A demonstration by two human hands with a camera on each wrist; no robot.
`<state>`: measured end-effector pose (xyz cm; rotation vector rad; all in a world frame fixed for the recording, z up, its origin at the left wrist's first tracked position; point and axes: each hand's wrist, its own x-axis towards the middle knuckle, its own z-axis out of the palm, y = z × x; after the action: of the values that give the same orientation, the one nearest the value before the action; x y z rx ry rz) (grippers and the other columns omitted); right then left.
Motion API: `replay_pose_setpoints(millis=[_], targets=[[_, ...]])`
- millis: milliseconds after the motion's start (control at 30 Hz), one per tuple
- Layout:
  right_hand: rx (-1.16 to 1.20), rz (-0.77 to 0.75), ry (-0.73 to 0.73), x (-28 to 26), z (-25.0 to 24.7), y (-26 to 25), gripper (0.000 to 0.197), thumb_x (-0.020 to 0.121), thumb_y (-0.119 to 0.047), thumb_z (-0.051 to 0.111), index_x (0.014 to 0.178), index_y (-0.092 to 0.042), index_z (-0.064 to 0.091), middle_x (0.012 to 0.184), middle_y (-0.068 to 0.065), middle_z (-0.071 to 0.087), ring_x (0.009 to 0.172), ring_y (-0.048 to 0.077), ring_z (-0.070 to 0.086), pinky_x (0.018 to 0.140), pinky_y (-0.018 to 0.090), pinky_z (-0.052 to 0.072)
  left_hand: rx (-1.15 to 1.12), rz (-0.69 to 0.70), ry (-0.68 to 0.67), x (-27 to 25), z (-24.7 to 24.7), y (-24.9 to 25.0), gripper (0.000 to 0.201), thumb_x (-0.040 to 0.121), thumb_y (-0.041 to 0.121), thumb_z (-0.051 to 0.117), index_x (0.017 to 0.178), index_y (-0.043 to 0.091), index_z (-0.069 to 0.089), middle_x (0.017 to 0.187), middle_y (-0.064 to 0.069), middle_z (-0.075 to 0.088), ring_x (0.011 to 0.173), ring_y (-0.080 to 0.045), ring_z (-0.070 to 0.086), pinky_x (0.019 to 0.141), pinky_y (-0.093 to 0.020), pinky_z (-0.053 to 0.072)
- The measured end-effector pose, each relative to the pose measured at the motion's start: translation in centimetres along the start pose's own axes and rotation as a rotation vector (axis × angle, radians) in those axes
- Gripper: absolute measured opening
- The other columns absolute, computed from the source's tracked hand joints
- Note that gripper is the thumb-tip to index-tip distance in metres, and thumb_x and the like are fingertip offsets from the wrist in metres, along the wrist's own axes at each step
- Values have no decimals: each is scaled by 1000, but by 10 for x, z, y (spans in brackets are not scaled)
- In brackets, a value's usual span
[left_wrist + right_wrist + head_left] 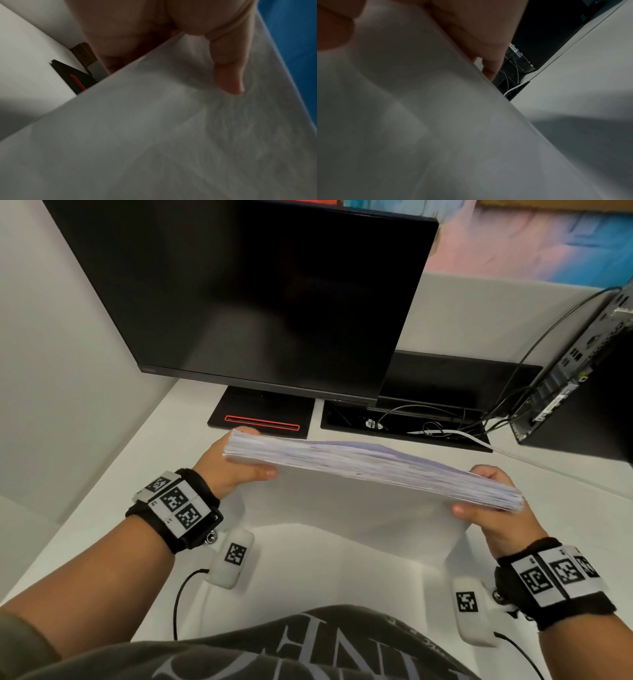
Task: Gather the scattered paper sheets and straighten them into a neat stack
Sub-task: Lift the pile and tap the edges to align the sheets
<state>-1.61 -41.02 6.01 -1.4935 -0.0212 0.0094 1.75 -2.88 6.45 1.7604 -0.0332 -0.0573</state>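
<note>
1. Head view: paper stack (373, 470) held upright over desk (113, 474) near front edge, for squaring.
2. Left hand (226, 467), right hand (496, 508): thumbs front, fingers behind, pinching the ends.
3. Top edges uneven; needs tapping, prob.

Your thick stack of white paper sheets (373, 470) stands on the white surface (342, 559), between your left hand (226, 463) and right hand (496, 508); flat black monitor (257, 299) behind it, black computer case (575, 364) far right.
</note>
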Motion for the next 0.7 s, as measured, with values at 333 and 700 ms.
replay_pose_setpoints(millis=[333,700], targets=[[-79,-45,160,-8,22,-20,23,71,12,68,72,-11,66,57,-11,70,53,-2,64,51,10,49,263,104,392,-7,15,38,91,49,35,87,125,28,39,116,5,43,111,-15,48,88,-16,41],[-371,-395,-97,-15,69,-82,27,56,-17,84,61,-40,70,68,-23,68,65,-3,61,64,7,45,1122,437,-265,-20,84,128,20,87,40,53,102,30,62,93,11,62,96,-14,59,83,-27,42]])
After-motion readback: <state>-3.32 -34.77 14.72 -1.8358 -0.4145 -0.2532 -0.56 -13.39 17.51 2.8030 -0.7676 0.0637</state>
